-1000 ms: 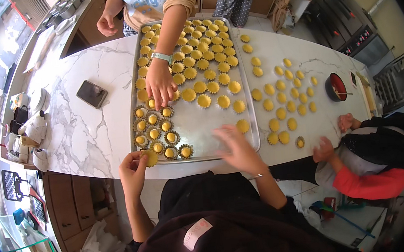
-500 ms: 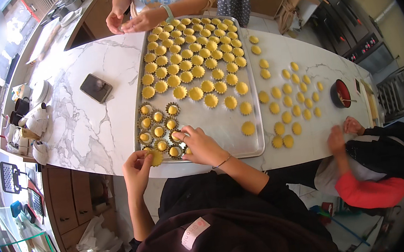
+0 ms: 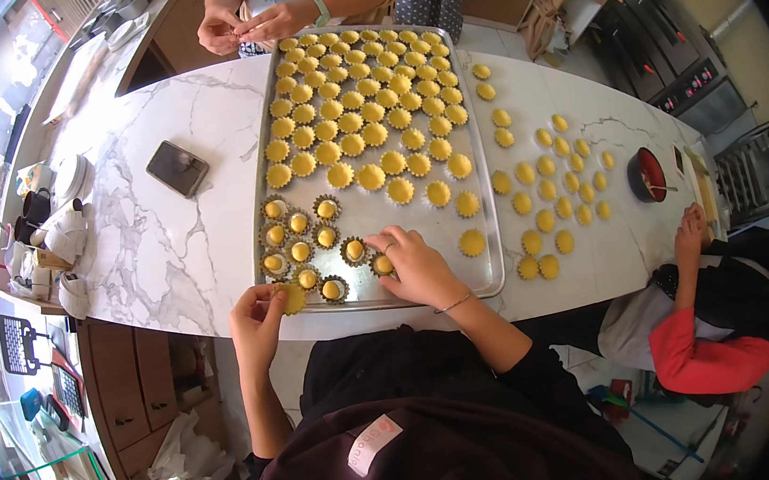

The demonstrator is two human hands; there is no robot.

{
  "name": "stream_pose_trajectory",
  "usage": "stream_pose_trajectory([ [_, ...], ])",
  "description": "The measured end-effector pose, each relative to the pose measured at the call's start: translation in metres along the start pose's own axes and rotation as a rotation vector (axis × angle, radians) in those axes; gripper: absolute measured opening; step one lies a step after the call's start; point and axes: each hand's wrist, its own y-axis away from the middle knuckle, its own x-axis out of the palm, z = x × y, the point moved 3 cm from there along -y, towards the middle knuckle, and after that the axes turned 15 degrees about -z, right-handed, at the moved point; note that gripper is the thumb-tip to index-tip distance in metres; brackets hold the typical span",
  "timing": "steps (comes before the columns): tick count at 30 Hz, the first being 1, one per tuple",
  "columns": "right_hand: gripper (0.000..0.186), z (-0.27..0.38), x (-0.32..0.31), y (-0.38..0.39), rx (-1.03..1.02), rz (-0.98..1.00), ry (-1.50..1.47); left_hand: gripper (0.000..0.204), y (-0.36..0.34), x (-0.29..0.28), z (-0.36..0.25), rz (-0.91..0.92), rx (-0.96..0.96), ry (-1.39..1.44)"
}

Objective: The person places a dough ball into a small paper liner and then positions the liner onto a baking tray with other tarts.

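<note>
My left hand [image 3: 254, 323] is at the tray's near left corner, pinching a yellow fluted tart shell [image 3: 292, 298] between thumb and fingers. Inside the tray, my right hand [image 3: 418, 266] has its thumb and fingertips round a small fluted tart tin [image 3: 383, 265] with a dough ball in it. Another filled tin [image 3: 354, 251] stands just left of those fingers. Between my hands, several dark tins holding yellow dough balls [image 3: 307, 278] crowd the tray's near left part. Rows of yellow tart shells [image 3: 374, 135] cover the far part of the metal tray [image 3: 486, 219].
Flattened dough pieces [image 3: 547, 191] lie on the marble counter [image 3: 160, 266] to the right, near a dark bowl [image 3: 647, 176] with a red inside. A phone [image 3: 177, 168] lies left. One person's hands [image 3: 251, 29] work beyond the tray; another person [image 3: 708, 336] is at the right.
My right hand has moved right within the tray, and two filled tins now stand apart from the cluster there. My left hand still holds the tart shell. The right-hand person's hands have shifted.
</note>
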Motion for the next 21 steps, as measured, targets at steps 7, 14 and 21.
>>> stream_pose_trajectory([
  [7,0.065,0.015,0.015,-0.010,-0.214,-0.030,0.025,0.014,-0.001,0.005,-0.003,0.011,0.019,-0.018],
  [14,0.059,0.005,0.017,-0.004,-0.217,-0.039,0.066,0.014,0.000,0.002,0.000,0.007,0.020,-0.004],
  [21,0.051,0.004,0.027,0.000,-0.347,-0.173,0.286,0.014,-0.002,0.008,0.002,0.031,0.028,-0.030],
])
